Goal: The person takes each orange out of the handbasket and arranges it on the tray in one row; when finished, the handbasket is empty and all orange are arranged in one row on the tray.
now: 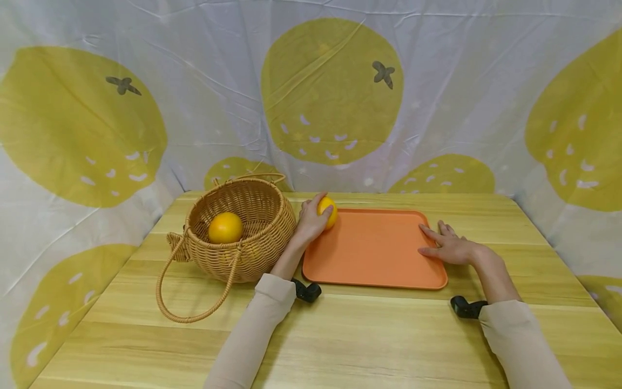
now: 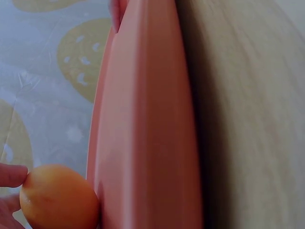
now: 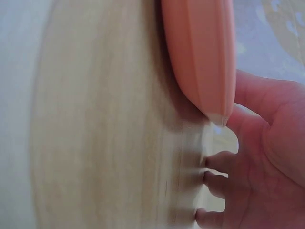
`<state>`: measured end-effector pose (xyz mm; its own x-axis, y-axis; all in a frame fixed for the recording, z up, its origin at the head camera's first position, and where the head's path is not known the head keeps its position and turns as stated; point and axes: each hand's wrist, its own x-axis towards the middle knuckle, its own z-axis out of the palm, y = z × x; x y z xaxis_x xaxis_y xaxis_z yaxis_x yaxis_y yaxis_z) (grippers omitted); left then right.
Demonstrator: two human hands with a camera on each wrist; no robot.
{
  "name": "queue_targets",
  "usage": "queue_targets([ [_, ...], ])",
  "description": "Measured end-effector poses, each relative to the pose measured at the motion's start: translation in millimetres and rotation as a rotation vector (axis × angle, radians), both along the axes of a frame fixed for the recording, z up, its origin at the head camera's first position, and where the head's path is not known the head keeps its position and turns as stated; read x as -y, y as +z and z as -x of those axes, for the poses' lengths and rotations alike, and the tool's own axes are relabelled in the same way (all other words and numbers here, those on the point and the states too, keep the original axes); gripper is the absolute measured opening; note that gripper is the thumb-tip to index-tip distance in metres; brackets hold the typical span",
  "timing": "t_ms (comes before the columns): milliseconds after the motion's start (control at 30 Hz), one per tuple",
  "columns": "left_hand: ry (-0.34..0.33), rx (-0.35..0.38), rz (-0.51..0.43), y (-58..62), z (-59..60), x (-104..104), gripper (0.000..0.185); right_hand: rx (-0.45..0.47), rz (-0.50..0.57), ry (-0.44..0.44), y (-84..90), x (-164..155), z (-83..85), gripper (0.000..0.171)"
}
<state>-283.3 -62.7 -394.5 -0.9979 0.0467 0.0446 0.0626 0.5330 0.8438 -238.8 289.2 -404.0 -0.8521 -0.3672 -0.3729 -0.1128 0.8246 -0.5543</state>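
Note:
My left hand (image 1: pixel 311 220) holds an orange (image 1: pixel 328 212) over the back left corner of a flat orange-coloured tray (image 1: pixel 374 248). In the left wrist view its fingertips (image 2: pixel 13 175) press the side of the orange (image 2: pixel 59 198), which sits right at the tray's rim. At the tray's right side rests my right hand (image 1: pixel 452 247), fingers spread and holding nothing. Its thumb and index finger reach over the rim, while the other fingertips (image 3: pixel 209 217) touch the table in the right wrist view. Left of the tray stands a wicker basket (image 1: pixel 264 256) with another orange (image 1: pixel 225 227) inside.
The basket's looped handle (image 1: pixel 194 319) hangs down toward the table's front left. Under each sleeve a black wrist device (image 1: pixel 307 292) sticks out above the wooden table (image 1: pixel 369 340). A fruit-printed cloth (image 1: pixel 447 97) hangs close behind the table and along its sides.

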Motion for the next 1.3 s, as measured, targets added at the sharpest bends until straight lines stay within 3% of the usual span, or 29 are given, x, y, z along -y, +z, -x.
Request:
queue_targets([
  [267,0.014,0.004,-0.003,0.5,0.6,0,0.050,-0.007,0.003,0.006,-4.9,-3,3.3,0.101],
  [367,0.022,0.006,-0.001,0.8,0.6,0,0.050,-0.006,0.003,0.011,-0.5,1,1.0,0.094],
  [567,0.014,-0.096,0.107,12.7,-5.7,-3,0.052,-0.009,-0.018,0.015,6.9,4,-3.3,0.089],
  [700,-0.033,-0.183,0.154,39.9,-10.8,-10,0.054,-0.008,-0.013,0.011,7.1,4,-3.8,0.090],
  [900,-0.155,-0.223,0.102,100.5,-11.5,-17,0.052,-0.003,-0.005,0.009,6.1,3,-4.1,0.091],
  [1100,-0.227,-0.216,0.087,150.1,-10.6,-4,0.051,-0.003,-0.001,0.014,5.3,4,-4.1,0.091],
  [1300,-0.247,-0.135,0.132,181.9,-4.3,30,0.052,-0.014,-0.009,0.011,5.0,3,-4.4,0.090],
])
